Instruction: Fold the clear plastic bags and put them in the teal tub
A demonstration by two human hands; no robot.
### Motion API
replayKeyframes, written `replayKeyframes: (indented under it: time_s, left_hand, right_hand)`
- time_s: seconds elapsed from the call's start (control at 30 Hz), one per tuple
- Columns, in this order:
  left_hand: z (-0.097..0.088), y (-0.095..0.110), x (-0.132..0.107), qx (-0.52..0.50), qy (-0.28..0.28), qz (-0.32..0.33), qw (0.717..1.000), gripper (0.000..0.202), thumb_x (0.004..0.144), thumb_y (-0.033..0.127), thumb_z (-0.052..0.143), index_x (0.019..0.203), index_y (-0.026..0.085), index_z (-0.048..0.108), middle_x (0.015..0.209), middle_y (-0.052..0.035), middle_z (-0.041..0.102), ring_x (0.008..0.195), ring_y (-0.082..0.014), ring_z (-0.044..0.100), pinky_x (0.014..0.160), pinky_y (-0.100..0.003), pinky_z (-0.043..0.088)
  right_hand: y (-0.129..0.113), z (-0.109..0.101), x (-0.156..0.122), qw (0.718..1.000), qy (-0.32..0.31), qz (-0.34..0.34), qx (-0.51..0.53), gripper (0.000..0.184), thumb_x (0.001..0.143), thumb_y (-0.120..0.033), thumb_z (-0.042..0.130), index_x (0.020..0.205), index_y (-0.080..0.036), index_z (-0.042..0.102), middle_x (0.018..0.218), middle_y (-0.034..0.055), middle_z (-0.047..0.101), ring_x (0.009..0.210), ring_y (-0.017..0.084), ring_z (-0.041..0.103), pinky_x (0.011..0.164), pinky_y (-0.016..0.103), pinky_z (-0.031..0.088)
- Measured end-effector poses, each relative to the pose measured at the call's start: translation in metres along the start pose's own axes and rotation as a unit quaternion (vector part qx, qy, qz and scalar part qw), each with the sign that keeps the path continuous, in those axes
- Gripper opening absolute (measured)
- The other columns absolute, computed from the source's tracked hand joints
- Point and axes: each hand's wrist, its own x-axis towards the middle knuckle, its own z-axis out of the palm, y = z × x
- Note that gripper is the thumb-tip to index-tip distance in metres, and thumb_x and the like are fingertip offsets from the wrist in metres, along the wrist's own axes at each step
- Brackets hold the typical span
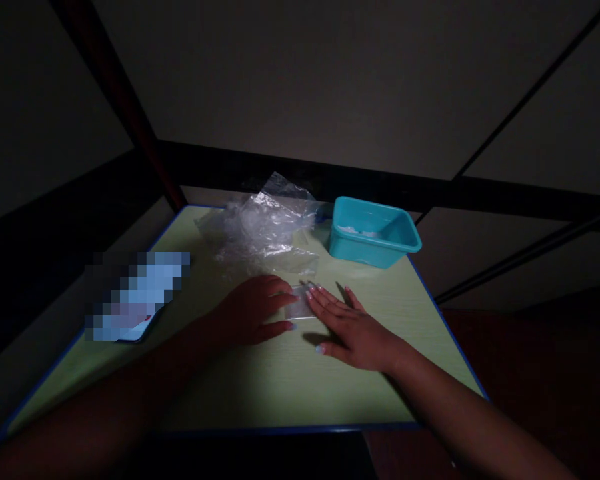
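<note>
Both of my hands lie on a pale green table (280, 380) with a blue edge. My left hand (253, 310) rests with its fingers stretched toward a small clear plastic bag (299, 308) that lies flat between the hands. My right hand (347, 327) lies flat, fingers spread, with its fingertips on the right side of that small bag. Just beyond the hands sits a crumpled heap of clear plastic bags (263, 230).
A teal plastic tub (375, 233) with something white inside stands at the back right of the table. A phone-like flat object (135, 293), blurred out, lies at the left edge. Dark frame bars and a pale wall rise behind; the room is dim.
</note>
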Motion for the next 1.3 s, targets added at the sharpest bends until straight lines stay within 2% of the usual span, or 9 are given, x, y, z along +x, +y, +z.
replayKeyframes:
  time_s: [0.13, 0.23, 0.33, 0.67, 0.77, 0.9, 1.0, 1.07, 1.3]
  left_hand:
    - [0.004, 0.006, 0.000, -0.007, -0.084, 0.005, 0.996, 0.085, 0.087, 0.073, 0.033, 0.147, 0.012, 0.032, 0.151, -0.0202, 0.037, 0.139, -0.0337, 0.034, 0.112, -0.053, 0.021]
    - [0.013, 0.012, -0.002, -0.004, -0.145, -0.021, 0.989, 0.100, 0.083, 0.078, 0.033, 0.152, 0.009, 0.013, 0.156, -0.0229, 0.021, 0.144, -0.0348, 0.021, 0.114, -0.057, 0.013]
    - [0.020, 0.014, -0.006, 0.003, -0.152, -0.031, 0.988, 0.098, 0.085, 0.077, 0.033, 0.153, 0.010, 0.009, 0.156, -0.0231, 0.019, 0.145, -0.0340, 0.020, 0.114, -0.059, 0.008]
    - [0.025, 0.015, -0.004, 0.044, -0.120, -0.035, 0.991, 0.083, 0.091, 0.067, 0.031, 0.150, 0.011, 0.021, 0.153, -0.0211, 0.030, 0.142, -0.0331, 0.028, 0.112, -0.061, 0.008]
    - [0.021, 0.018, -0.001, 0.063, -0.087, -0.038, 0.994, 0.081, 0.091, 0.066, 0.033, 0.148, 0.008, 0.029, 0.152, -0.0224, 0.032, 0.141, -0.0354, 0.029, 0.112, -0.061, 0.011]
    - [0.010, 0.021, 0.000, 0.060, -0.033, -0.027, 0.997, 0.060, 0.092, 0.061, 0.038, 0.126, 0.015, 0.057, 0.129, -0.0167, 0.059, 0.120, -0.0325, 0.052, 0.107, -0.053, 0.027]
    - [0.006, 0.023, 0.000, 0.037, -0.037, 0.004, 0.999, 0.050, 0.093, 0.058, 0.039, 0.104, 0.017, 0.067, 0.100, -0.0116, 0.066, 0.093, -0.0263, 0.059, 0.088, -0.043, 0.044]
    - [0.006, 0.024, 0.002, 0.023, -0.040, 0.016, 0.999, 0.051, 0.092, 0.059, 0.041, 0.105, 0.016, 0.066, 0.099, -0.0120, 0.064, 0.088, -0.0260, 0.057, 0.079, -0.040, 0.046]
    - [0.010, 0.019, 0.006, 0.016, -0.076, 0.032, 0.996, 0.043, 0.095, 0.052, 0.042, 0.102, 0.017, 0.066, 0.101, -0.0107, 0.064, 0.093, -0.0256, 0.056, 0.084, -0.040, 0.044]
  right_hand:
    - [-0.006, 0.001, 0.000, 1.000, 0.007, 0.020, -0.011, 0.085, 0.093, -0.058, 0.042, 0.153, -0.013, 0.002, 0.158, 0.0169, 0.006, 0.147, 0.029, 0.004, 0.113, 0.061, 0.000]
    - [-0.007, 0.005, 0.000, 1.000, -0.005, 0.021, -0.020, 0.087, 0.093, -0.059, 0.040, 0.153, -0.008, 0.003, 0.157, 0.0176, 0.003, 0.147, 0.027, 0.001, 0.114, 0.059, -0.002]
    - [-0.006, 0.009, 0.001, 1.000, -0.013, 0.013, -0.020, 0.086, 0.094, -0.059, 0.040, 0.153, -0.007, 0.004, 0.157, 0.0185, 0.004, 0.147, 0.026, 0.000, 0.114, 0.058, -0.004]
    - [-0.005, 0.008, 0.002, 1.000, -0.008, 0.001, 0.002, 0.088, 0.093, -0.063, 0.038, 0.153, -0.008, 0.004, 0.157, 0.0217, 0.008, 0.147, 0.028, 0.004, 0.114, 0.059, -0.001]
    - [0.000, 0.006, 0.004, 1.000, 0.011, 0.004, -0.005, 0.085, 0.094, -0.059, 0.038, 0.153, -0.011, 0.001, 0.157, 0.0200, 0.009, 0.147, 0.027, 0.005, 0.114, 0.060, 0.001]
    - [0.005, 0.004, 0.014, 0.997, 0.072, 0.017, -0.032, 0.076, 0.097, -0.048, 0.038, 0.153, -0.017, -0.002, 0.158, 0.0148, 0.011, 0.147, 0.026, 0.006, 0.113, 0.061, 0.001]
    - [0.006, 0.005, 0.022, 0.996, 0.081, 0.003, -0.037, 0.071, 0.098, -0.045, 0.037, 0.154, -0.020, 0.000, 0.158, 0.0123, 0.014, 0.147, 0.024, 0.010, 0.113, 0.060, -0.002]
    - [0.007, 0.007, 0.025, 0.997, 0.076, -0.007, -0.034, 0.069, 0.098, -0.046, 0.035, 0.154, -0.021, 0.003, 0.158, 0.0107, 0.016, 0.146, 0.022, 0.013, 0.114, 0.058, -0.004]
    - [0.009, 0.012, 0.028, 0.998, 0.057, -0.014, -0.030, 0.064, 0.099, -0.045, 0.032, 0.153, -0.018, 0.013, 0.157, 0.0131, 0.019, 0.146, 0.022, 0.016, 0.113, 0.058, -0.006]
